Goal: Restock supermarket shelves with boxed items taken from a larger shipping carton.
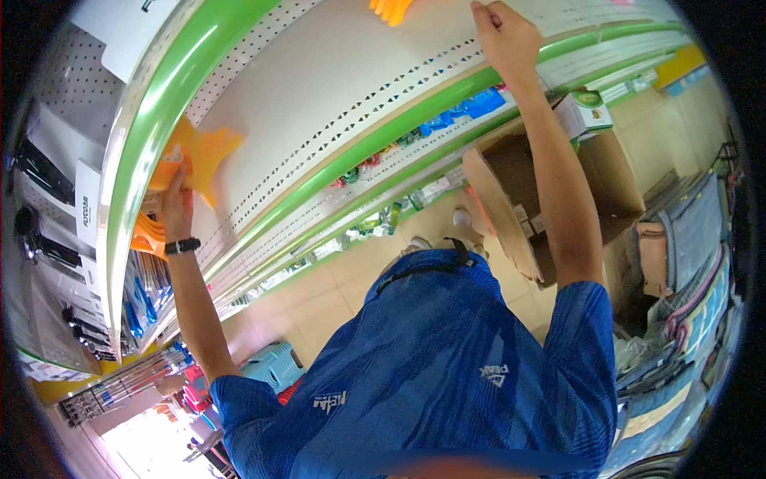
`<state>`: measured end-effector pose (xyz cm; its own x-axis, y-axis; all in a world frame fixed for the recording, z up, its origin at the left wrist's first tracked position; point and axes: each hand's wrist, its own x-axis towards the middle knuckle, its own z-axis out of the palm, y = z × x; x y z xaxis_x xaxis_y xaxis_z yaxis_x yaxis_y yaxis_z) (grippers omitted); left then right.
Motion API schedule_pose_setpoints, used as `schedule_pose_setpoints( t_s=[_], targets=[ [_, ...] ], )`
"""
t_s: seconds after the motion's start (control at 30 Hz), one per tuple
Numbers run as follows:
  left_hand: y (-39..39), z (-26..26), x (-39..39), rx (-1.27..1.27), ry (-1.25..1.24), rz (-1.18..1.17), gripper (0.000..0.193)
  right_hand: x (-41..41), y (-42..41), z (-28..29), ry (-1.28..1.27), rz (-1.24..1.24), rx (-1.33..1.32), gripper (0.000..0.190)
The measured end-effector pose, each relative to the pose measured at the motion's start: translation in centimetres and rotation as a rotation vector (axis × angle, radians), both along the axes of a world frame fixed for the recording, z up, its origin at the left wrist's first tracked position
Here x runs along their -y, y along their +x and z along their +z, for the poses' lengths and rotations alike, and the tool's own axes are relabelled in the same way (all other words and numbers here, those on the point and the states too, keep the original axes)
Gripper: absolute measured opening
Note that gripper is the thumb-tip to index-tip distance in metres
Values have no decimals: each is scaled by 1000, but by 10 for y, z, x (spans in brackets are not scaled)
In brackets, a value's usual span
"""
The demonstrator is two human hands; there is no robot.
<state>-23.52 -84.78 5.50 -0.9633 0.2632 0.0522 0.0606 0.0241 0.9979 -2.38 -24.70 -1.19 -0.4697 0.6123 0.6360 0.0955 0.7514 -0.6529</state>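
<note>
My left hand (177,200), with a dark band on its wrist, grips an orange item (209,155) with pointed ends, over the left end of a white shelf (335,90). Blur hides the fingers' exact hold, and the item's kind is unclear. Below that hand, a stack of ridged orange pieces (149,233) shows behind the green edge strip. My right hand (507,39) is curled into a loose fist above the shelf's right part, with nothing visible in it. Another orange piece (390,9) with finger-like ends lies at the shelf's far side.
Green strips (383,152) edge the shelves, with packaged goods (467,111) on lower tiers. An open cardboard box (502,209) stands under my right arm, a small printed box (585,114) at its rim. Folded textiles (697,239) line the right. A blue plastic basket (272,365) is at lower left.
</note>
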Motion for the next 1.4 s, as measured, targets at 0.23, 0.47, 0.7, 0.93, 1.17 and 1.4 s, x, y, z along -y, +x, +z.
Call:
schedule_pose_setpoints(
  t_s=[0.23,0.47,0.7,0.93,1.17,1.4],
  targets=[
    [17,11,-190,-59,-14,-141,30,2,2,6,122,15,-222,26],
    [15,0,-303,-2,4,-256,20,-7,3,2,67,24,-173,26],
    [-2,-8,-343,-33,32,-260,22,-10,6,7,129,64,-254,21],
    [-12,-7,-328,-1,-83,-241,32,-5,5,8,110,125,-180,19],
    [-1,-4,-327,-68,-284,-376,42,-15,-9,-20,176,35,-184,30],
    [4,-14,-325,-339,-336,-259,42,-9,-5,-10,144,23,-80,27]
  ],
)
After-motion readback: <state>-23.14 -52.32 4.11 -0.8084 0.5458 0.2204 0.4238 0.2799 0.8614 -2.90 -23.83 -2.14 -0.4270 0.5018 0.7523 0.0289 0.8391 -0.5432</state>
